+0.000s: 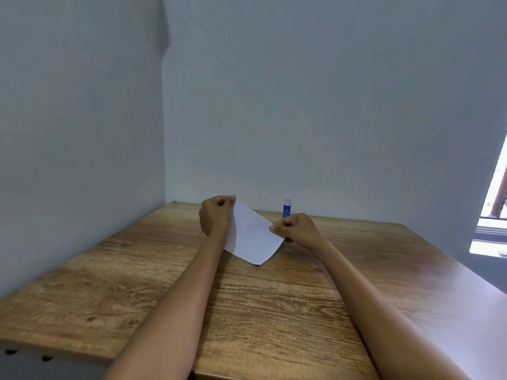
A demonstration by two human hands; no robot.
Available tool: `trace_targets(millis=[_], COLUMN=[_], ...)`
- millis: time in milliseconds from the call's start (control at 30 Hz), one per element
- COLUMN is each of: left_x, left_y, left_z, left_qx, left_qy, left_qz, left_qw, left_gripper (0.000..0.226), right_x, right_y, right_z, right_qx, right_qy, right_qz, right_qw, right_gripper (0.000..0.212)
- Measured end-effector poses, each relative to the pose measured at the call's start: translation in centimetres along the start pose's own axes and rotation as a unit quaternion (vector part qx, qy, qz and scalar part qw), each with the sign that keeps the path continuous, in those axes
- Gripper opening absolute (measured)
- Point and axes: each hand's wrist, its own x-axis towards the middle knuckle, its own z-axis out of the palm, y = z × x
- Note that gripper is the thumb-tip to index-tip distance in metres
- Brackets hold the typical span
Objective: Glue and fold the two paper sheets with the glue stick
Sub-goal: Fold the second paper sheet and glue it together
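- My left hand (216, 215) and right hand (295, 229) pinch opposite corners of the paper (252, 237), lifted to align edges, I judge.
- Glue stick (286, 207) stands upright near the table's (164, 283) far edge, within reach.

White paper (253, 237) held tilted above the table; blue glue stick (286, 207) stands upright behind it.

We see a plain indoor room, likely home or office: a wood-grain table (274, 311) set into a corner of bare grey walls (301, 105), beside a window (493, 215).
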Motion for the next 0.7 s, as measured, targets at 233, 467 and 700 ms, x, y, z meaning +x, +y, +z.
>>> trace_targets(millis=[233, 467, 700], left_x=[-0.1, -0.3, -1.0], left_y=[-0.1, 0.0, 0.3], left_z=[0.4, 0.9, 1.1], left_qx=[-0.065, -0.079, -0.008], left_qy=[0.026, 0.028, 0.034], left_qz=[-0.045, -0.029, 0.038], left_qw=[0.997, 0.996, 0.999], left_gripper=[0.018, 0.019, 0.02], right_x=[-0.2, -0.1, -0.5], right_y=[0.5, 0.4, 0.0], right_z=[-1.1, -0.7, -0.1], right_qx=[0.124, 0.129, 0.153], right_qy=[0.049, 0.079, 0.029], right_qz=[0.022, 0.023, 0.021], right_qw=[0.991, 0.988, 0.988], right_gripper=[0.017, 0.025, 0.032])
